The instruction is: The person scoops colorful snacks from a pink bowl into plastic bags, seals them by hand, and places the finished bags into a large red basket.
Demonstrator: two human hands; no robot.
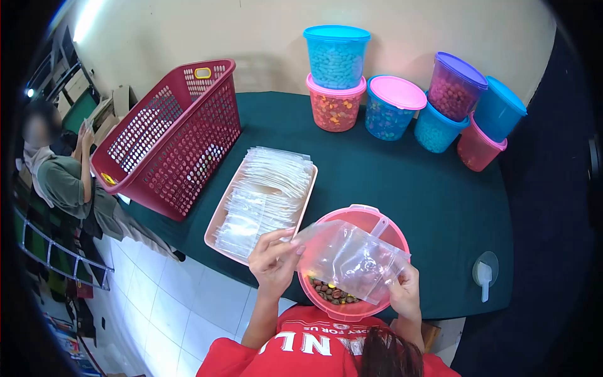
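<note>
Two hands (273,261) (406,290) pinch a glossy, crinkled plastic bag (352,254) over a round tub (370,308).

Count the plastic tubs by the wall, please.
7. Left stack: turquoise tub on pink tub. Then pink-lidded tub, alone. Next, purple-lidded tub on light-blue tub. Rightmost: plain blue tub on reddish tub. Others may be hidden behind.

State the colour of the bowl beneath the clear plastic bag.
The bowl is pink, shown in the head view.
</note>
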